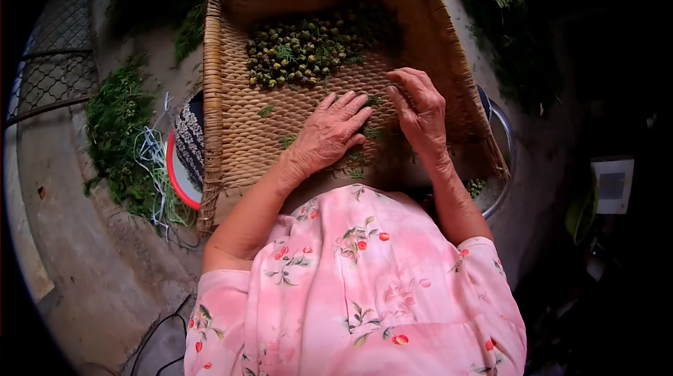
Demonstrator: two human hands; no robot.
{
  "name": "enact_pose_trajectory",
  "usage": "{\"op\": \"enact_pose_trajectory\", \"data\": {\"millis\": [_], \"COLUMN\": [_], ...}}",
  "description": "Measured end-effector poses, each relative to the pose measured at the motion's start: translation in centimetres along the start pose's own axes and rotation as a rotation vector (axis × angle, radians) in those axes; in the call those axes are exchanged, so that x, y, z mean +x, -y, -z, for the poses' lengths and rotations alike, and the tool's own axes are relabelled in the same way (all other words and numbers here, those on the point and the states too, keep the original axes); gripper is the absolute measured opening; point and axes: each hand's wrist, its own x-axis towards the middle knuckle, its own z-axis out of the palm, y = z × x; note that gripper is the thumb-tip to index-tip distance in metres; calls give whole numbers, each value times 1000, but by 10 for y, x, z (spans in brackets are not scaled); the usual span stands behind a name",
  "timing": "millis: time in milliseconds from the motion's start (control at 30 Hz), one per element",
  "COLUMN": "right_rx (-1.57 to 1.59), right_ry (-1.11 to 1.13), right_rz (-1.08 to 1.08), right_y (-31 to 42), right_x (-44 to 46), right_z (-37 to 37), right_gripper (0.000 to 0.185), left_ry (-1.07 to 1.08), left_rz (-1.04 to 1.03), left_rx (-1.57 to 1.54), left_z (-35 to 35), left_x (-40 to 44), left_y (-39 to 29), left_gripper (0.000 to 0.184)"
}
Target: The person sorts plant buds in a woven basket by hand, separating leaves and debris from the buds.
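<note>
A woven wicker tray [242,106] with raised sides rests in front of me. Toward its far end lies a heap of small round green-brown cones [301,50], with bits of green sprig mixed in. My left hand [329,130] lies palm down on the weave, fingers stretched out and empty, near the small green sprigs [371,132]. Raised at the right, my right hand [420,106] has bent fingers, with a gap between thumb and forefinger. Nothing shows in it. One loose sprig [266,111] sits on the weave to the left.
Green feathery branches [119,130] are piled on the floor at left, beside pale plastic strings [158,172]. A red-rimmed basin [175,176] is partly under the tray. At right, a metal rim [506,130] curves past the tray, and more cones [475,186] show below its edge.
</note>
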Motion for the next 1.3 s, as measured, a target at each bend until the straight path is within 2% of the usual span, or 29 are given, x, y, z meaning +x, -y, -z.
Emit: {"op": "enact_pose_trajectory", "data": {"millis": [133,200,233,267,333,467,533,600,633,667,767,900,933,1000,1033,1067,1133,1167,1200,1267,1300], "right_rx": [-91,-243,-284,-326,-438,-507,-534,-389,-344,-321,-287,-105,-2,327,355,337,254,216,217,89,74], "right_ry": [110,40,31,21,30,193,133,63,-9,13,17,91,108,261,312,327,402,505,510,621,631], "right_rz": [11,107,115,123,166,64,104,8,35,15,128,187,153,-7,28,125,256,266,269,434,420], "right_y": [-35,-50,-56,-62,-74,-75,-69,-65,-66,-65,-50,-23,-15,1,9,10,14,21,25,26,24], "right_x": [35,56,69,81,102,117,107,97,89,82,57,31,28,22,17,10,-4,-7,-10,-15,-15], "right_z": [-27,-41,-46,-50,-56,-70,-76,-78,-82,-83,-88,-104,-103,-98,-96,-99,-100,-94,-88,-76,-72], "right_gripper": [26,31,34,36,42,51,50,45,41,37,32,33,33,31,30,28,25,22,22,19,17], "left_ry": [-62,-177,-274,-276,-467,-435,-420,-476,-524,-523,-728,-782,-899,-960,-952,-1029,-1035,-1065,-1072,-1058,-973], "left_rz": [329,460,470,471,521,502,488,514,523,524,593,531,500,479,470,448,528,567,569,655,723], "left_rx": [213,270,295,300,120,135,144,29,33,31,-444,-886,-1045,-1177,-1208,-1204,-1162,-1219,-1217,-1087,-855], "left_z": [15,19,19,17,7,-11,-9,-9,-9,-9,-6,-6,-12,0,2,3,12,15,16,17,16], "left_x": [-35,-41,-40,-39,-33,-23,-22,-21,-20,-17,-2,11,14,7,0,-2,-9,-11,-12,-14,-16], "left_y": [20,30,35,39,45,39,38,38,40,42,32,26,29,31,37,40,45,47,49,50,53], "left_gripper": [42,38,36,36,38,46,48,46,41,41,41,51,50,50,55,52,49,37,37,30,23]}}
